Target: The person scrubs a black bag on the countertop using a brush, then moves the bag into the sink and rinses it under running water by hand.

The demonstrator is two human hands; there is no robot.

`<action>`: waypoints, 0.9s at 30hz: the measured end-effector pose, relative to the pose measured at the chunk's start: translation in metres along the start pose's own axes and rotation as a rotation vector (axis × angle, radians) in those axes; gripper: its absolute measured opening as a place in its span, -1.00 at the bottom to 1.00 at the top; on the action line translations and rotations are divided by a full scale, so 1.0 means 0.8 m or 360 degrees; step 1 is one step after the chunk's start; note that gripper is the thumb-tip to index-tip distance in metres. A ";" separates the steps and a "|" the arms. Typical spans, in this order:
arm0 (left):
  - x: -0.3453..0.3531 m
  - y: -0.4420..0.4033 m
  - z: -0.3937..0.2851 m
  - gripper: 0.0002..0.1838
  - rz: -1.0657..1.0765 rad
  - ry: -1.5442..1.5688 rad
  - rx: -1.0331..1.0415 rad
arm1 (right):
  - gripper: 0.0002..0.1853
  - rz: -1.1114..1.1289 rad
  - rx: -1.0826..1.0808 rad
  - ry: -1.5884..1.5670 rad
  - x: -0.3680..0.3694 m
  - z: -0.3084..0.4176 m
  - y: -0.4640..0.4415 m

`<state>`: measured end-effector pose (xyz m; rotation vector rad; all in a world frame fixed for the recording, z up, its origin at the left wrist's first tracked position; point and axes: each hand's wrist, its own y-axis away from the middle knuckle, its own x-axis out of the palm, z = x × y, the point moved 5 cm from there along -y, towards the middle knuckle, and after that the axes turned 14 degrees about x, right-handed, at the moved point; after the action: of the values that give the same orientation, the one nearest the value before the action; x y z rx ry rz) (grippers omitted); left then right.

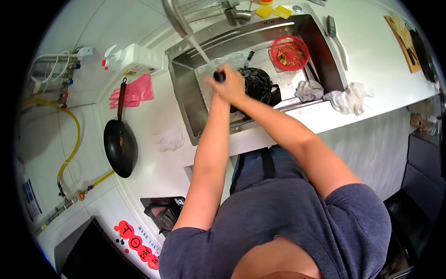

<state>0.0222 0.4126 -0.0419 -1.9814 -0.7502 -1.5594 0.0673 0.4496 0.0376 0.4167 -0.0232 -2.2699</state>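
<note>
My right hand (234, 86) is over the left part of the metal sink (189, 108), its fingers closed round a small black object (219, 76) of a kind I cannot make out. Pressed up against it is my left hand (222, 95), mostly covered by the right one and smeared by motion, so its fingers cannot be read. Water from the faucet (179, 21) runs down onto the hands and the black object. Just right of them, in the sink, lies a larger shiny black thing (258, 83), partly behind the right wrist.
A red strainer basket (304, 53) with food scraps stands in the sink. Grey cloths (309, 90) lie by its front edge. Left are a white pump bottle (141, 59), pink gloves (139, 90) and a black frying pan (121, 149). Right are a brush (338, 42) and a cutting board (400, 42).
</note>
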 end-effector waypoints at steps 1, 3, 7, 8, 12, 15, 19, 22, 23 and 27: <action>0.016 0.000 0.004 -0.76 -0.0286 -0.0446 0.0029 | -0.60 -0.0267 0.0076 -0.0083 -0.017 -0.008 -0.023; 0.034 0.024 -0.001 -0.62 -0.1196 -0.1047 0.0041 | -0.67 -0.0860 -0.0084 -0.0136 -0.039 -0.027 -0.061; -0.065 0.000 -0.013 -0.64 -0.0360 -0.0673 -0.0036 | -0.64 -0.0166 0.0180 -0.0079 -0.004 0.010 0.007; -0.040 0.003 -0.006 -0.65 -0.0080 -0.0405 -0.0036 | -0.60 -0.0308 -0.0092 -0.0121 0.002 0.020 0.027; 0.002 0.026 -0.020 -0.65 -0.1055 -0.1365 0.0218 | -0.50 -0.0229 0.0467 0.0181 -0.004 -0.017 -0.037; 0.002 0.019 -0.024 -0.64 -0.1066 -0.1382 0.0086 | -0.50 -0.0385 0.0442 0.0062 0.000 -0.035 -0.041; -0.029 0.023 -0.024 -0.62 0.0193 -0.0135 -0.0226 | -0.82 -0.0872 0.0043 -0.0319 0.000 0.043 0.046; -0.011 0.018 -0.017 -0.61 -0.0546 -0.1063 -0.0086 | -0.55 -0.0365 0.0272 0.0307 0.005 -0.018 -0.020; 0.007 0.020 -0.025 -0.61 -0.0998 -0.1467 0.0008 | -0.55 -0.0505 0.0411 0.0230 -0.003 -0.036 -0.042; 0.014 0.022 -0.039 -0.78 -0.1274 -0.1092 -0.0146 | -0.50 -0.0183 0.0500 -0.0135 -0.015 -0.059 -0.056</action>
<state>0.0144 0.3799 -0.0252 -2.4666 -1.9605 -1.2465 0.0566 0.4945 -0.0106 0.4950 -0.4131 -2.4028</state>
